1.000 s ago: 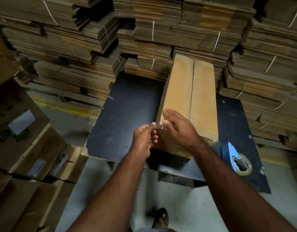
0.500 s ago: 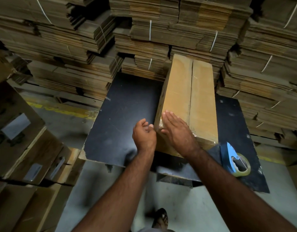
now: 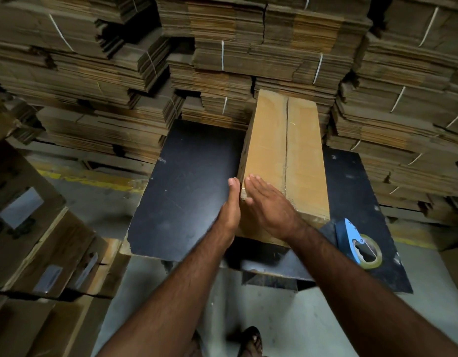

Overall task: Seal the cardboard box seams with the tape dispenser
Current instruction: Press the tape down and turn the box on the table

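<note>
While the blue tape dispenser (image 3: 356, 243) lies unused just right of the long tan cardboard box (image 3: 284, 161) on the black surface (image 3: 186, 181), both flat, empty hands, left (image 3: 230, 202) and right (image 3: 268, 202), press tape down over the box's near left corner, likely to bond it.

a big black table top (image 3: 186, 191) fills the middle, and its near left corner looks chipped. behind it are tall piles of flat brown cardboard (image 3: 235, 47) tied with thin white string, and more brown boxes with pale labels (image 3: 34, 228) sit low on the left. the floor (image 3: 274, 318) is grey with a yellow line (image 3: 94, 177), and a foot in a sandal (image 3: 251, 341) shows at the bottom.
</note>
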`<state>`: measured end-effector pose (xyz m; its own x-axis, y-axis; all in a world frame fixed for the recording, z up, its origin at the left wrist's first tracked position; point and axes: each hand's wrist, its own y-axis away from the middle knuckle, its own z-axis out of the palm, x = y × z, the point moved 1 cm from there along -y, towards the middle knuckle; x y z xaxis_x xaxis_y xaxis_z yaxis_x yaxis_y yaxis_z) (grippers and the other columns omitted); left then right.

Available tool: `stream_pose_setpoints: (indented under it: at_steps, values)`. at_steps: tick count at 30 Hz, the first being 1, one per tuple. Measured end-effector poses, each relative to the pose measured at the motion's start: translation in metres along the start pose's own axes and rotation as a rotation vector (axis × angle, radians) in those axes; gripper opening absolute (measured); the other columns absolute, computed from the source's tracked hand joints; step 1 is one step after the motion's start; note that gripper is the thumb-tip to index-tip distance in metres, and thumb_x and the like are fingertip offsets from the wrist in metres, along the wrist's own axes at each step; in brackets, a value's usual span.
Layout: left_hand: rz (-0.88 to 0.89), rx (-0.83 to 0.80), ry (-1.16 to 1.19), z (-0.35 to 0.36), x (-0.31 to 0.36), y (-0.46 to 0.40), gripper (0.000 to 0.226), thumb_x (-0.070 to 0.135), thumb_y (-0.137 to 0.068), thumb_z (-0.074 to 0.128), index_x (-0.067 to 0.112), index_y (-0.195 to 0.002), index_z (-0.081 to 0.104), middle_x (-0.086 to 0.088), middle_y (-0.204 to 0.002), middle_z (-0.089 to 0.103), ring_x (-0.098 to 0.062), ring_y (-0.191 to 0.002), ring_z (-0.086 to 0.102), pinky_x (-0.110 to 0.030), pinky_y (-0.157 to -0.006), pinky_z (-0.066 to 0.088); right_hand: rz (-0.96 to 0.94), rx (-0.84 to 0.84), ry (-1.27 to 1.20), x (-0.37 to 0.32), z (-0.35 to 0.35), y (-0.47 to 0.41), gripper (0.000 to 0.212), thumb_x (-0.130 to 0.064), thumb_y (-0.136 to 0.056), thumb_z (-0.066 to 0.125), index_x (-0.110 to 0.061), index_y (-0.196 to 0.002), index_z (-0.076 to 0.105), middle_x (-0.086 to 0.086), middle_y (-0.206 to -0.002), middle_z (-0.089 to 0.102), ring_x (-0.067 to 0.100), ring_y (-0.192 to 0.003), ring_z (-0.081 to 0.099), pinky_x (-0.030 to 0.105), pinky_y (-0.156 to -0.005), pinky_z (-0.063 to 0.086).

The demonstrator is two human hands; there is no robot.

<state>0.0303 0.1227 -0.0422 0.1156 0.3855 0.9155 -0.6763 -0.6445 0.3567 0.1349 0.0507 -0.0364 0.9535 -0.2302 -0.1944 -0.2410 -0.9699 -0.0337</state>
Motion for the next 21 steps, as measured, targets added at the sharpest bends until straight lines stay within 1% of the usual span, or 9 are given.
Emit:
stream_pose_setpoints:
  at_steps: [3, 7, 9, 11, 13, 15, 17, 19, 21]
  values:
    - [0.06, -0.017, -0.058, 0.003, -0.003, 0.004, 0.075, 0.072, -0.086, 0.008, 0.041, -0.153, 0.019, 0.011, -0.162, 0.015, -0.015, -0.148, 0.017, -0.04, -0.117, 0.015, 0.086, 0.101, 0.059, -0.005, 0.004, 0.008, 0.065, -0.041, -0.101, 0.015, -0.003, -0.152, 0.031, 0.015, -0.159, 0.029, 0.027, -0.148, 0.024, 0.039, -0.121, 0.016]
    - [0.151, -0.07, -0.141, 0.009, -0.017, 0.004, 0.059, 0.052, -0.1, 0.008, 0.033, -0.156, 0.004, 0.011, -0.163, 0.0, -0.007, -0.148, 0.005, -0.026, -0.112, 0.009, 0.175, 0.186, 0.191, -0.007, 0.018, 0.01, 0.056, -0.023, -0.097, 0.056, -0.002, -0.147, 0.041, 0.017, -0.152, 0.042, 0.029, -0.141, 0.039, 0.038, -0.113, 0.02]
    - [0.139, -0.108, -0.208, 0.005, -0.022, -0.001, 0.06, 0.052, -0.1, 0.007, 0.033, -0.156, -0.003, 0.012, -0.163, -0.006, -0.007, -0.147, 0.003, -0.029, -0.115, 0.008, 0.181, 0.159, 0.188, -0.008, 0.02, 0.01, 0.061, -0.017, -0.093, 0.062, -0.004, -0.149, 0.038, 0.015, -0.154, 0.039, 0.028, -0.142, 0.037, 0.038, -0.114, 0.018]
    - [0.085, -0.129, -0.233, -0.002, -0.024, -0.006, 0.06, 0.056, -0.099, 0.006, 0.035, -0.155, -0.002, 0.013, -0.162, -0.003, -0.009, -0.148, 0.005, -0.034, -0.117, 0.009, 0.155, 0.154, 0.169, -0.006, 0.017, 0.01, 0.057, -0.019, -0.097, 0.053, -0.004, -0.15, 0.037, 0.015, -0.155, 0.036, 0.028, -0.144, 0.035, 0.04, -0.115, 0.021]
    - [0.074, -0.103, -0.247, -0.008, -0.022, -0.008, 0.063, 0.062, -0.098, 0.007, 0.036, -0.155, 0.004, 0.012, -0.163, 0.002, -0.01, -0.149, 0.006, -0.035, -0.12, 0.009, 0.113, 0.085, 0.13, -0.003, 0.008, 0.009, 0.058, -0.032, -0.103, 0.041, -0.005, -0.153, 0.029, 0.013, -0.159, 0.027, 0.027, -0.148, 0.025, 0.039, -0.118, 0.02]
    - [0.196, -0.084, -0.378, -0.011, -0.018, -0.007, 0.067, 0.064, -0.095, 0.009, 0.036, -0.155, 0.002, 0.014, -0.163, 0.0, -0.007, -0.149, 0.004, -0.035, -0.121, 0.01, 0.103, 0.026, 0.111, 0.002, 0.0, 0.012, 0.065, -0.046, -0.103, 0.026, -0.008, -0.156, 0.022, 0.011, -0.162, 0.019, 0.023, -0.15, 0.015, 0.037, -0.121, 0.012]
    - [0.377, -0.094, -0.554, -0.012, -0.015, -0.008, 0.062, 0.058, -0.098, 0.014, 0.036, -0.155, 0.003, 0.019, -0.162, -0.006, -0.004, -0.149, -0.001, -0.031, -0.12, 0.011, 0.149, 0.103, 0.102, 0.007, -0.003, 0.018, 0.068, -0.048, -0.101, 0.014, -0.007, -0.154, 0.025, 0.012, -0.161, 0.022, 0.024, -0.15, 0.017, 0.036, -0.12, 0.009]
    - [0.542, -0.11, -0.723, -0.016, -0.018, -0.015, 0.054, 0.051, -0.103, 0.022, 0.038, -0.155, 0.014, 0.019, -0.162, -0.006, -0.005, -0.149, -0.002, -0.032, -0.118, 0.013, 0.21, 0.153, 0.108, 0.009, 0.002, 0.025, 0.067, -0.046, -0.101, 0.015, -0.005, -0.152, 0.032, 0.014, -0.158, 0.03, 0.027, -0.148, 0.025, 0.037, -0.118, 0.013]
    - [0.644, -0.127, -0.859, -0.024, -0.026, -0.025, 0.051, 0.046, -0.104, 0.028, 0.038, -0.154, 0.021, 0.02, -0.162, -0.005, -0.007, -0.15, 0.0, -0.037, -0.12, 0.014, 0.244, 0.175, 0.117, 0.01, 0.011, 0.028, 0.063, -0.042, -0.101, 0.022, -0.004, -0.148, 0.04, 0.015, -0.153, 0.039, 0.029, -0.143, 0.035, 0.041, -0.116, 0.024]
